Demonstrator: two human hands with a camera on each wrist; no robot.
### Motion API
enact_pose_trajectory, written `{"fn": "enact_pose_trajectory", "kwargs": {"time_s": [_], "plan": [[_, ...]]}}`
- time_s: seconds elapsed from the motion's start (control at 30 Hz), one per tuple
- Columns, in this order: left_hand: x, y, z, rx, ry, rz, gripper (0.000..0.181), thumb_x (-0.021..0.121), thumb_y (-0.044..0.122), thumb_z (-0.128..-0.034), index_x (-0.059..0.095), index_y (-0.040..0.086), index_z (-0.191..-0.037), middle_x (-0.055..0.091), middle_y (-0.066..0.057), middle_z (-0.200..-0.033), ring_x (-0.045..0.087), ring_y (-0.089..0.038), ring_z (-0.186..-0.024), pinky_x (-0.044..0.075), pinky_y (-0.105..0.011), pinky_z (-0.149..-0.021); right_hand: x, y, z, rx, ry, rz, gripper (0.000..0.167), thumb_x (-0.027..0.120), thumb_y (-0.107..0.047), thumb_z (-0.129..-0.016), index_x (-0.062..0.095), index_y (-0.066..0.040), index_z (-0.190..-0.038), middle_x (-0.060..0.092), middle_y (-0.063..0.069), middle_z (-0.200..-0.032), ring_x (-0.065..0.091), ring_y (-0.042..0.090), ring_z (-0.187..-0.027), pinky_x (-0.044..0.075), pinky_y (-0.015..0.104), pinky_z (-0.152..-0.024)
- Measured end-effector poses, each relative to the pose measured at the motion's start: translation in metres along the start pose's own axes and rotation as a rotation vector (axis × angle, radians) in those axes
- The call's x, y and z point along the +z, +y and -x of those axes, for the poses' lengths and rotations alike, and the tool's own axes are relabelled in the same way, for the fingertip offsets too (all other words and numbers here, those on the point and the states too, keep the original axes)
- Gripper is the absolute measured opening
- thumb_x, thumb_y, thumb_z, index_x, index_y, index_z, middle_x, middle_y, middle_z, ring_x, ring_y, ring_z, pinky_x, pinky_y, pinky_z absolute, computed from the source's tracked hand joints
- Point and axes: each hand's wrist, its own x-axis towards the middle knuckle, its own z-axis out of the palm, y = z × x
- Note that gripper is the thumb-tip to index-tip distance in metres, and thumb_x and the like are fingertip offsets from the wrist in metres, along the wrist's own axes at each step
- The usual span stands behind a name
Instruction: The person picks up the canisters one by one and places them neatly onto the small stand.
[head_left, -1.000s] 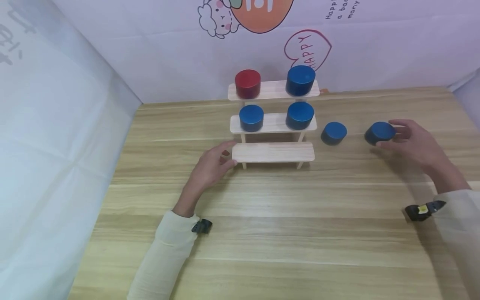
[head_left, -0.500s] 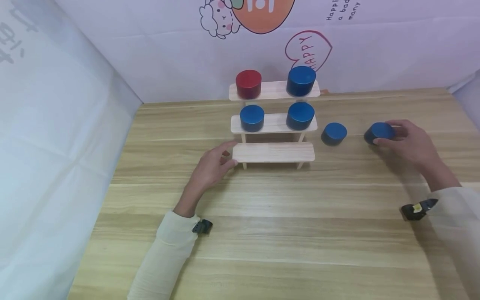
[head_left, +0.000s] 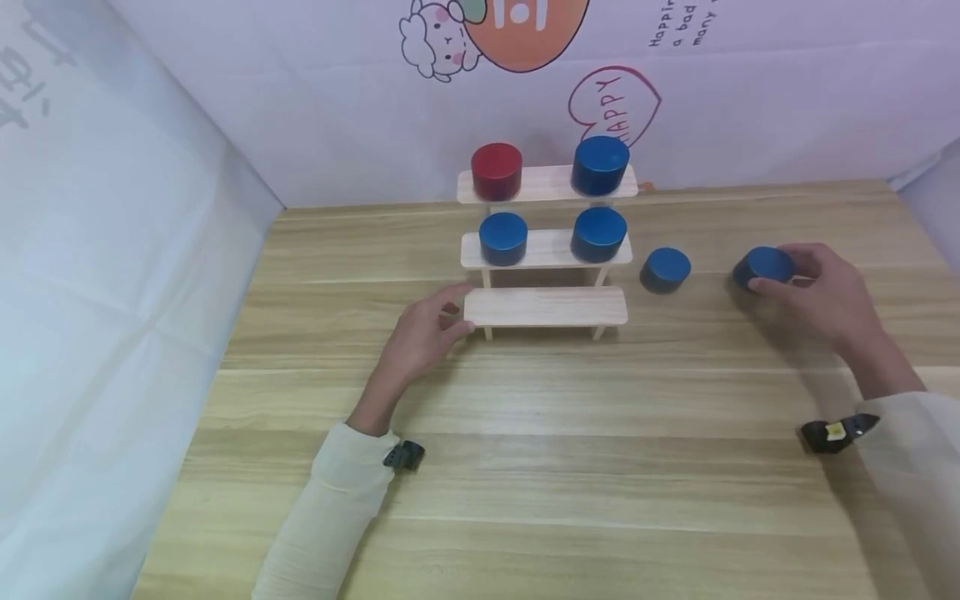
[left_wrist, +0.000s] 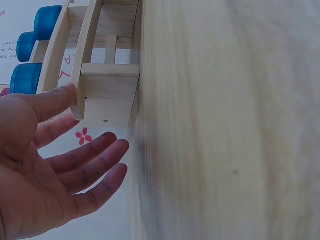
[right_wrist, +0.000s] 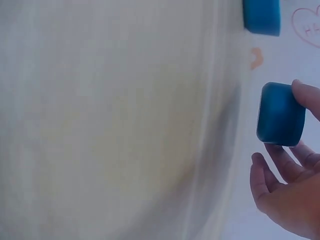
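A three-step wooden display stand (head_left: 546, 307) stands on the table. My left hand (head_left: 422, 332) is at its left end, thumb and index finger holding the lowest board by its two corners; the other fingers (left_wrist: 95, 165) spread free below. My right hand (head_left: 828, 292) grips a blue cylinder (head_left: 763, 268) between thumb and fingers. In the right wrist view this blue cylinder (right_wrist: 281, 115) hangs slightly off the tabletop. Another blue cylinder (head_left: 665, 270) rests on the table between the stand and my right hand.
On the top board sit a red cylinder (head_left: 497, 172) and a blue cylinder (head_left: 600, 165). Two more, a left blue cylinder (head_left: 503, 238) and a right blue cylinder (head_left: 598, 234), occupy the middle board. A printed white cloth (head_left: 337, 108) hangs behind the table (head_left: 525, 467).
My right hand has closed in on the blue cylinder, its thumb now against the front of it. The left hand keeps its place at the stand.
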Motion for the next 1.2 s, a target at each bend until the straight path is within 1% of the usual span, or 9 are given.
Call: {"fn": "enact_pose_trajectory", "kwargs": {"time_s": [0.13,0.23,0.3,0.37,0.53,0.7,0.83,0.93,1.2], "plan": [[0.0,0.001,-0.001,-0.005,0.004,0.007,0.057,0.071,0.015,-0.0951,0.05,0.016,-0.148,0.064,-0.016,-0.126,0.067,-0.03,-0.106,0.056,-0.044,-0.079,0.0,-0.01,0.008,-0.02,0.026,-0.025,0.082,0.067,-0.046,-0.094,0.03,-0.008,-0.156,0.032,0.027,-0.154,0.04,0.051,-0.129,0.034,0.059,-0.104],[0.001,0.001,-0.001,-0.006,0.006,0.01,0.057,0.071,0.014,-0.0948,0.051,0.016,-0.148,0.064,-0.016,-0.126,0.067,-0.03,-0.104,0.056,-0.044,-0.078,0.001,-0.019,0.014,-0.041,0.048,-0.049,0.077,0.07,-0.043,-0.093,0.035,-0.013,-0.155,0.037,0.024,-0.153,0.043,0.041,-0.129,0.039,0.042,-0.106],[0.002,0.001,-0.001,-0.007,0.007,0.012,0.057,0.071,0.014,-0.0948,0.051,0.016,-0.148,0.065,-0.016,-0.125,0.067,-0.029,-0.104,0.056,-0.043,-0.078,0.001,-0.025,0.018,-0.057,0.066,-0.061,0.074,0.072,-0.041,-0.092,0.039,-0.014,-0.153,0.041,0.021,-0.15,0.046,0.032,-0.125,0.04,0.029,-0.101],[0.002,0.0,-0.001,-0.007,0.004,0.012,0.057,0.071,0.015,-0.0948,0.05,0.016,-0.148,0.065,-0.016,-0.125,0.067,-0.029,-0.103,0.057,-0.043,-0.077,0.002,-0.03,0.023,-0.063,0.079,-0.071,0.071,0.073,-0.039,-0.092,0.042,-0.016,-0.151,0.045,0.017,-0.148,0.048,0.026,-0.122,0.04,0.024,-0.096],[0.002,0.0,-0.001,-0.011,0.005,0.01,0.057,0.071,0.015,-0.095,0.05,0.016,-0.148,0.065,-0.016,-0.123,0.067,-0.029,-0.102,0.057,-0.042,-0.077,0.005,-0.045,0.034,-0.075,0.108,-0.062,0.069,0.074,-0.04,-0.091,0.044,-0.018,-0.15,0.048,0.014,-0.145,0.047,0.023,-0.123,0.038,0.029,-0.1],[0.002,0.001,0.0,-0.018,0.014,0.01,0.057,0.071,0.015,-0.0947,0.051,0.016,-0.148,0.066,-0.016,-0.122,0.067,-0.028,-0.102,0.057,-0.042,-0.076,0.008,-0.058,0.047,-0.105,0.143,-0.056,0.068,0.076,-0.036,-0.09,0.047,-0.017,-0.148,0.051,0.01,-0.139,0.049,0.011,-0.113,0.038,0.024,-0.087],[0.002,0.002,0.0,-0.023,0.018,0.012,0.057,0.071,0.015,-0.0948,0.051,0.016,-0.147,0.066,-0.016,-0.122,0.067,-0.028,-0.102,0.056,-0.042,-0.077,0.014,-0.066,0.056,-0.177,0.184,-0.062,0.067,0.079,-0.03,-0.088,0.049,-0.012,-0.145,0.053,0.012,-0.137,0.048,0.002,-0.11,0.037,0.02,-0.088],[0.002,0.002,0.001,-0.022,0.019,0.018,0.056,0.071,0.014,-0.0948,0.051,0.016,-0.147,0.066,-0.016,-0.122,0.067,-0.028,-0.102,0.056,-0.042,-0.078,0.021,-0.072,0.062,-0.213,0.202,-0.052,0.066,0.08,-0.028,-0.087,0.051,-0.012,-0.144,0.054,0.013,-0.138,0.049,0.005,-0.114,0.036,0.02,-0.09],[0.003,0.001,0.0,-0.02,0.021,0.022,0.056,0.071,0.015,-0.0952,0.051,0.017,-0.148,0.065,-0.015,-0.123,0.067,-0.028,-0.102,0.056,-0.043,-0.079,0.035,-0.093,0.072,-0.266,0.193,-0.047,0.066,0.082,-0.028,-0.085,0.054,-0.012,-0.142,0.057,0.013,-0.135,0.051,0.013,-0.116,0.035,0.035,-0.096]]}}
